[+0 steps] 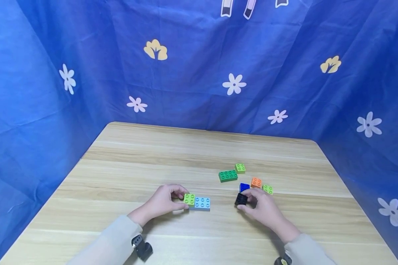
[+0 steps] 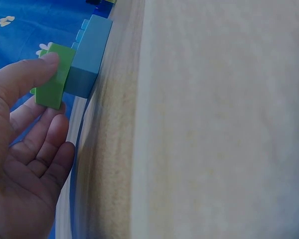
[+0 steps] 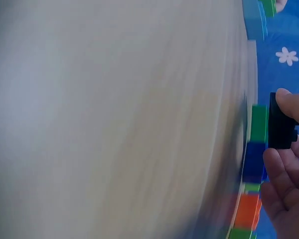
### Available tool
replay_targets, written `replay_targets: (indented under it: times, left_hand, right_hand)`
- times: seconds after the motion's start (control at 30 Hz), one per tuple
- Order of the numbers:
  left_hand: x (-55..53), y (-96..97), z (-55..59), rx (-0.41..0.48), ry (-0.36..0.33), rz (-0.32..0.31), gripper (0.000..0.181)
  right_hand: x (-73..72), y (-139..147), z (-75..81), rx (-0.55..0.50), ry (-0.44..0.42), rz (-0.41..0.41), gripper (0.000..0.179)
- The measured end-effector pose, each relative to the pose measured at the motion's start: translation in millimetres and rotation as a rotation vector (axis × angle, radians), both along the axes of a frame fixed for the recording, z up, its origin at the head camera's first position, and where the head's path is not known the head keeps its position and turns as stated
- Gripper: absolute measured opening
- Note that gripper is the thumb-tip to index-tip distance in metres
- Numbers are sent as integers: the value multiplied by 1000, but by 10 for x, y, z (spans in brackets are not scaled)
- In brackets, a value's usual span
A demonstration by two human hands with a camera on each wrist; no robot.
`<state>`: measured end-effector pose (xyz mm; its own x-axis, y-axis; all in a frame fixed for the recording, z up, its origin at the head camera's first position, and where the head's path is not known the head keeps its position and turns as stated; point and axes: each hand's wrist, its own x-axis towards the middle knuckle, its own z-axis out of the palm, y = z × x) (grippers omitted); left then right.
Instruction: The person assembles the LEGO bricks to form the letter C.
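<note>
My left hand (image 1: 167, 200) pinches a lime green brick (image 1: 189, 200) between thumb and fingers. This lime brick sits at the left end of a light blue brick (image 1: 202, 203), whose studs show to the right of it; in the left wrist view the light blue brick (image 2: 91, 57) lies beyond the lime one (image 2: 60, 79). On the right, a small black brick (image 1: 241, 199) is pinched by my right hand (image 1: 263, 206), just in front of a dark blue brick (image 1: 244, 187). The right wrist view shows the black brick (image 3: 281, 122) held above table level.
Behind the hands lie a dark green brick (image 1: 228, 176) and a lime brick (image 1: 240, 168). An orange brick (image 1: 256, 182) and another lime brick (image 1: 268, 189) lie beyond the right hand. A blue patterned cloth (image 1: 192, 73) surrounds the wooden table (image 1: 136, 147).
</note>
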<state>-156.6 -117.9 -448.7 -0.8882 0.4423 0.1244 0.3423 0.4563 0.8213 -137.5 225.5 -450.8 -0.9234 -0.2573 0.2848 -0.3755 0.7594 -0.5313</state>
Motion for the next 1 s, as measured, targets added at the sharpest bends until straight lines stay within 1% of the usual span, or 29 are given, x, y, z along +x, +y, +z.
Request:
replay_targets:
  times: [0.23,0.37,0.6,0.7,1.0]
  left_hand:
    - [-1,-3,-11,0,-3,4,34]
    - [3,-2,-9,2,-5,5,34]
    - [-6,-6,-11,3,8,-1,34]
    - [-11,-7,-15,7,14,-6,34]
    - [-13,-5,-11,3,11,-6,35]
  right_hand:
    - [-72,-262,12,-41,-17,105,44]
    - [-107,-396,17,-63,-5,174,44]
    - [-148,-573,9,-67,20,255,44]
    - [-161,-626,3,-60,32,279,43]
    - [-179,-714,9,-63,11,317,42]
